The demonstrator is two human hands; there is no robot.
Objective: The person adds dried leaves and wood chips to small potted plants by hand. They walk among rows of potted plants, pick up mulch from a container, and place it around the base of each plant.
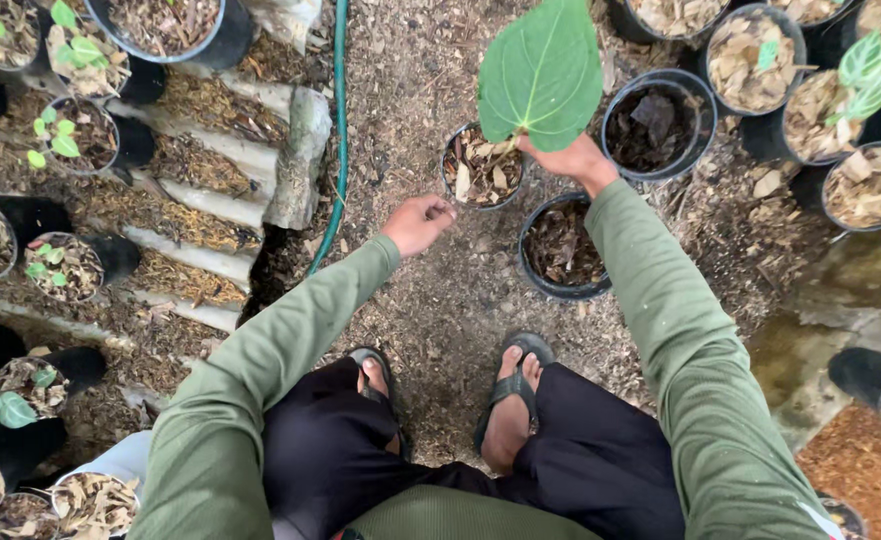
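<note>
From the head camera, the right hand (572, 158) was raised ahead of the body, fingers pinched closed on the stem of a big green leaf (542, 70), which stood upright above the knuckles. Just left of that hand sat a small black pot (480, 167) of dry chips; the stem seemed to run down toward it, though the hand hid the join. A second pot (562, 248) lay directly below the right wrist, and a third (655, 122) of dark soil just right of the hand.

The left hand (418, 223) hung lower and nearer the body, curled into a loose fist; whether it held anything could not be told. It hovered over the bare ground (440, 310), near the small pot but apart from it. A green hose (337, 120) ran past on the left of that hand. Both arms wore green sleeves (660, 300). Below the hands, two sandalled feet (510, 400) stood on the ground.
</note>
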